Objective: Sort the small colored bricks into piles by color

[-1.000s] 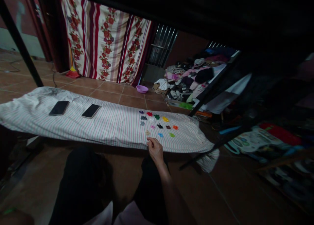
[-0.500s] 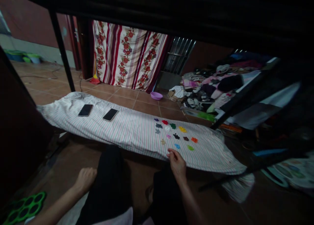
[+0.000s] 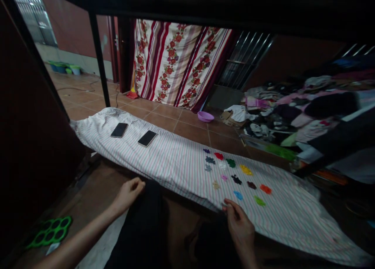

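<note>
My right hand point(image 3: 238, 220) hangs at the front edge of a striped cloth point(image 3: 175, 167), thumb and fingers closed in a pinch. Whatever lies at its fingertips is too small to make out. Just beyond are small heaps of coloured pieces: light blue point(image 3: 238, 195), lime green point(image 3: 259, 200), beige point(image 3: 216, 185), black point(image 3: 236, 179) and orange point(image 3: 265, 189). Farther back lie yellow point(image 3: 245, 169), dark green point(image 3: 231, 163) and red point(image 3: 218, 156) heaps, among several others. Over my left knee, my left hand point(image 3: 129, 192) is loosely closed, touching none of the pieces.
Two phones, one point(image 3: 119, 130) at the left and another point(image 3: 147, 138) nearer the middle, lie on the cloth. Dark posts point(image 3: 99, 61) and a low dark beam point(image 3: 187, 7) frame the view. On the floor stand a purple basin point(image 3: 205, 116) and a green ring rack point(image 3: 51, 232).
The view has turned right and closer, so things on the cloth shift and look larger. My left hand has risen and moved right over the knee. My right hand stays by the front edge.
</note>
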`<action>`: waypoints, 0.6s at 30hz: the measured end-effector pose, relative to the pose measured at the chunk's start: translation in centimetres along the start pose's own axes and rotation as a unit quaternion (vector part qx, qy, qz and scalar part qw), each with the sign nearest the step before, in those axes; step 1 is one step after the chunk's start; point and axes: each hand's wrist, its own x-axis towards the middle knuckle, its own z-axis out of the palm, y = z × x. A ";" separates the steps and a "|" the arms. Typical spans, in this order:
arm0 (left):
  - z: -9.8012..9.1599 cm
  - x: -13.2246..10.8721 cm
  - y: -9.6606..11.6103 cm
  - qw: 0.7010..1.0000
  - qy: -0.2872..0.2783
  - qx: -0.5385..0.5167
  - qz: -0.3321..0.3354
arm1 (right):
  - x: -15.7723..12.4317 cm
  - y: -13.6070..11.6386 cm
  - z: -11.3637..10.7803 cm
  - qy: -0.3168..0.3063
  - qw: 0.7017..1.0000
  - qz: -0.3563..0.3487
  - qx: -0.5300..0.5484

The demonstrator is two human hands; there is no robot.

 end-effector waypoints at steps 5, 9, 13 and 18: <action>-0.7 8.0 2.5 0.934 0.165 -0.275 -0.155 | 0.7 -0.3 1.1 -0.001 0.999 -0.034 -0.020; -2.9 12.9 2.7 0.882 0.249 -0.346 -0.201 | 1.2 -0.4 1.9 -0.013 0.997 -0.072 -0.039; -5.1 17.3 1.9 0.817 0.339 -0.403 -0.237 | 1.6 -0.6 2.5 -0.019 0.990 -0.129 -0.057; -5.9 21.3 1.2 0.762 0.400 -0.463 -0.213 | 2.3 0.5 2.2 -0.018 0.987 -0.145 -0.061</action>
